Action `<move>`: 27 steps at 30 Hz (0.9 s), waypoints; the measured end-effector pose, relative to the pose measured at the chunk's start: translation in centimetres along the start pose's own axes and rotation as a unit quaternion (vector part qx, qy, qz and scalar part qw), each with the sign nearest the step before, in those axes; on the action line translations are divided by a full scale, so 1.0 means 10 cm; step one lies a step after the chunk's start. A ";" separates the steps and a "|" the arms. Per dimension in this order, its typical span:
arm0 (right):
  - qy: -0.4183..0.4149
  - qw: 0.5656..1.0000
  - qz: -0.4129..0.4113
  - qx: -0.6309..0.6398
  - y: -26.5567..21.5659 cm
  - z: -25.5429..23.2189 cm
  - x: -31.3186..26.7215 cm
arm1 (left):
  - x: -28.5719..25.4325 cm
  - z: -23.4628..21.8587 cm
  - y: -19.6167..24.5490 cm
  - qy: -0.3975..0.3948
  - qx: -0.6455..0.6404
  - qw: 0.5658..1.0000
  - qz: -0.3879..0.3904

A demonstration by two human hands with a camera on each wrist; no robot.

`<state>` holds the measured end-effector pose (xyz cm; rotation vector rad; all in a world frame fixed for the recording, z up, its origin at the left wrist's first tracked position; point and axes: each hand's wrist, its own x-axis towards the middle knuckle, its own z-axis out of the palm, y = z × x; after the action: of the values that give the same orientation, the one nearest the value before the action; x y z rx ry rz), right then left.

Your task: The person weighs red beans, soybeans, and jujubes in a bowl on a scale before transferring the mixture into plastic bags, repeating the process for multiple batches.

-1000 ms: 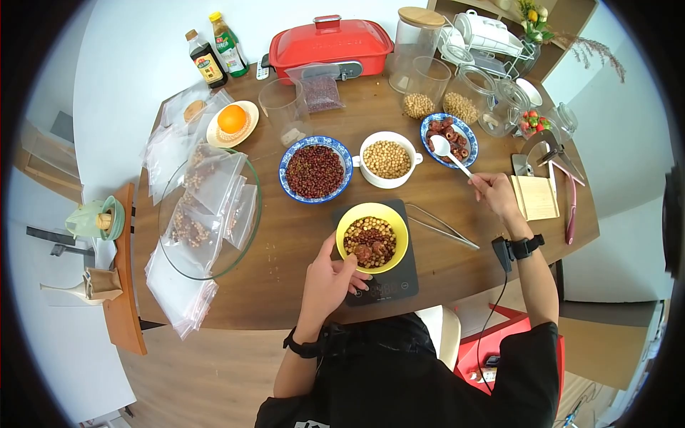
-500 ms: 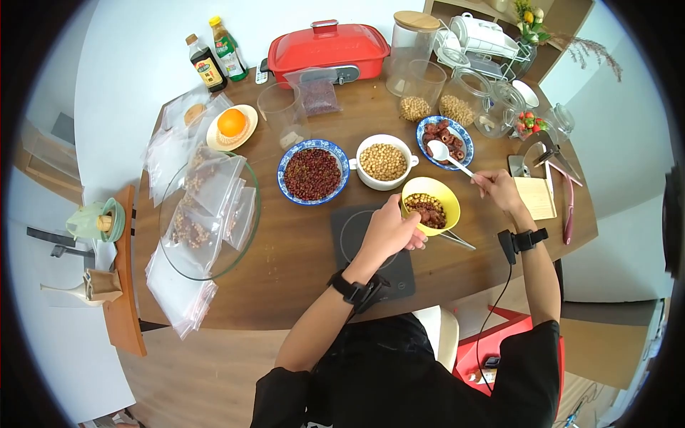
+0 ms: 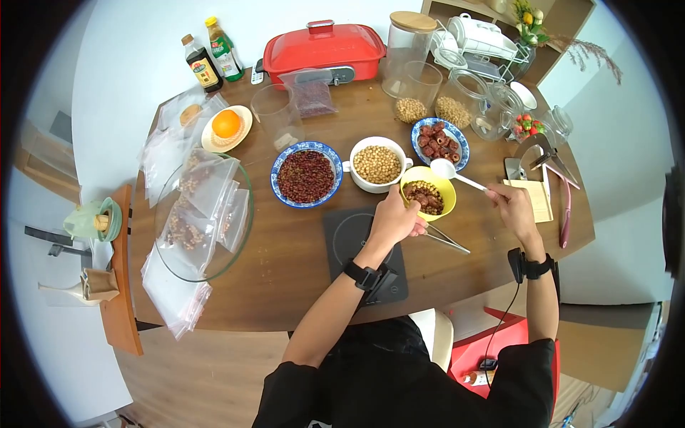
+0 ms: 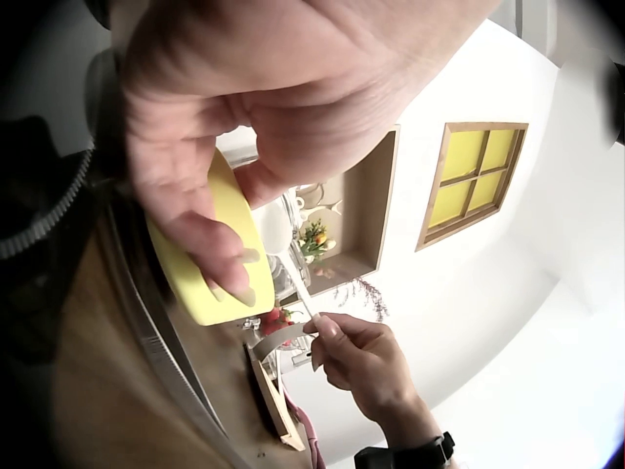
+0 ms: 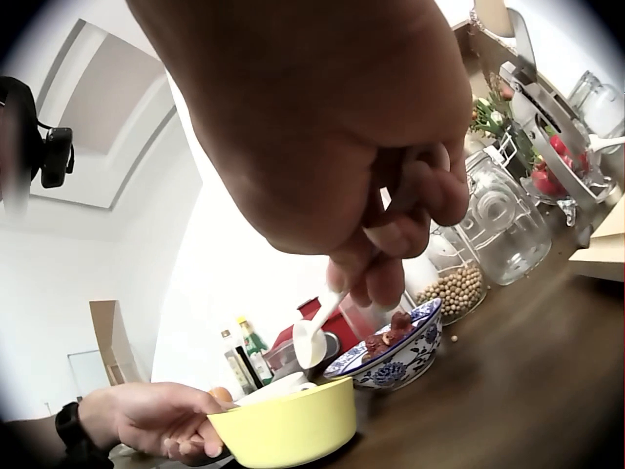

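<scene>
My left hand point(image 3: 393, 218) grips the left side of a yellow bowl point(image 3: 448, 191) holding beans and dark red pieces; in the left wrist view its thumb and fingers pinch the yellow wall point(image 4: 186, 278). A white spoon point(image 3: 467, 180) is pinched in my right hand point(image 3: 514, 208), its head over the bowl's upper rim. In the right wrist view the spoon's head point(image 5: 310, 346) hangs above the yellow bowl point(image 5: 293, 425). Behind stands a blue-and-white bowl point(image 3: 464, 153) of dark red fruit. To its left is a white two-handled bowl point(image 3: 353, 171) of pale beans.
A black scale point(image 3: 357, 246) lies left of metal tongs point(image 3: 451, 245). Farther left are a bowl of red beans point(image 3: 305, 175) and a large glass bowl point(image 3: 251, 214) with bags. Glass jars point(image 3: 467, 89) and a red cooker point(image 3: 325, 46) stand behind; a wooden board point(image 3: 531, 200) lies right.
The left hand has lifted the yellow bowl off the scale and carried it right and toward the fruit bowl. The spoon has moved from over the fruit to over the yellow bowl's rim.
</scene>
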<state>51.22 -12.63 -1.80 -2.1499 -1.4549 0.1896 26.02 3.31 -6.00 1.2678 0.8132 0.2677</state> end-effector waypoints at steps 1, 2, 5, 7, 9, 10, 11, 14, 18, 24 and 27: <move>0.034 0.999 -0.003 -0.008 -0.01 -0.01 -0.02 | -0.03 -0.01 0.00 -0.003 0.002 1.000 -0.001; 0.035 0.999 -0.002 -0.009 -0.02 -0.01 -0.02 | -0.07 -0.02 0.00 -0.005 0.005 1.000 -0.002; 0.049 0.997 0.062 0.026 0.01 0.08 0.08 | -0.29 -0.03 -0.01 -0.004 0.014 1.000 0.003; 0.031 0.996 0.051 0.067 0.08 0.25 0.18 | -0.56 -0.07 0.02 -0.005 0.022 0.999 0.032; 0.032 0.997 0.038 0.065 0.10 0.38 0.29 | -0.78 -0.20 -0.05 0.004 0.027 0.999 0.031; 0.034 0.997 0.030 0.061 0.10 0.45 0.32 | -0.89 -0.29 -0.11 0.010 0.033 0.999 0.028; 0.029 0.997 0.025 0.066 0.09 0.49 0.36 | -0.98 -0.40 -0.17 0.026 0.025 0.999 0.035; 0.031 0.997 0.010 0.072 0.12 0.61 0.48 | -1.33 -0.57 -0.20 0.055 0.034 0.998 0.014; 0.000 0.990 0.084 0.114 0.25 0.75 0.58 | -1.56 -0.69 -0.28 0.069 0.028 0.997 0.002; 0.021 0.991 0.074 0.111 0.47 0.82 0.66 | -1.58 -0.77 -0.49 0.089 0.009 0.996 0.004; 0.043 0.995 0.045 0.082 0.53 0.80 0.65 | -1.58 -0.75 -0.58 0.089 -0.009 0.995 0.034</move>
<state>55.06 -5.51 -10.06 -2.0652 -1.2514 0.2363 8.46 -2.38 -5.66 1.2690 0.9184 0.4473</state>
